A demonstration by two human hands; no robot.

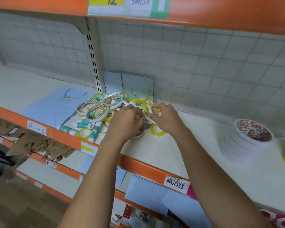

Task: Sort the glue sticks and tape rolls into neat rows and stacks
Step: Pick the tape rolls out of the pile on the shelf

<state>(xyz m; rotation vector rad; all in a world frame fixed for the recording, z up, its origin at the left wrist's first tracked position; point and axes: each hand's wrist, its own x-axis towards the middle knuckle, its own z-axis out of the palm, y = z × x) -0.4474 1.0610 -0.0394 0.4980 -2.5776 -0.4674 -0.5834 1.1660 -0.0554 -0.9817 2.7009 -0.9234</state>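
Head camera shows both hands in the jumbled heap just right of the slotted upright: the right hand pinches a white tape roll, the left hand curls into the heap, though whether it holds anything I cannot tell. Those rings look interlinked, so lifting one could drag its neighbours and nudge the glue sticks, lying in front of the upright by the shelf lip, over the edge

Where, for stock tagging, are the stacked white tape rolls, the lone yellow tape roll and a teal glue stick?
Stacked white tape rolls (242, 146): head view, side wall.
Lone yellow tape roll (158, 134): head view, front rim.
Teal glue stick (83, 125): head view, label.
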